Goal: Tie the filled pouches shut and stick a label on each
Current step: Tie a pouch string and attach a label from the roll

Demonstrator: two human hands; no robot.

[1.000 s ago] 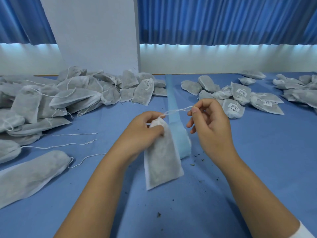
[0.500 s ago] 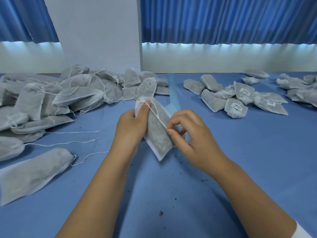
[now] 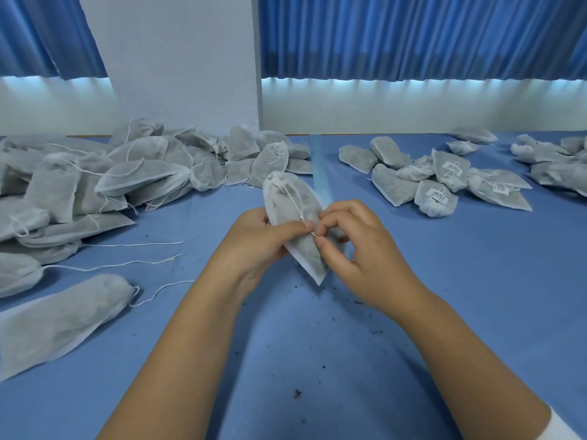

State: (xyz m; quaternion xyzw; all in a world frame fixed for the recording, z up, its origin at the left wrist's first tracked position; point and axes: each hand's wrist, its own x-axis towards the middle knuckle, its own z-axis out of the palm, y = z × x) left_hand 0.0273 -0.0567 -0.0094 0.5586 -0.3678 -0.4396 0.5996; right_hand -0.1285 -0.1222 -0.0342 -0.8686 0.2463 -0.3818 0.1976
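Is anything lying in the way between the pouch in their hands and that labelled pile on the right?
Nothing visible does: only blue tabletop lies between the pouch and the labelled pile. The right hand pinches its string.

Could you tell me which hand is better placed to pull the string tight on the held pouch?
The right hand: its fingers pinch the free end of the string, while the left hand grips the pouch and probably serves best steadying it.

Small hand-packing workroom, my long blue-covered table (image 3: pixel 476 296) before me, heap of filled drawstring pouches (image 3: pixel 139 176) at ten o'clock, labelled batch (image 3: pixel 436 198) at one o'clock, dark crumbs (image 3: pixel 297 393) at six, blue curtains (image 3: pixel 413 36) at twelve.
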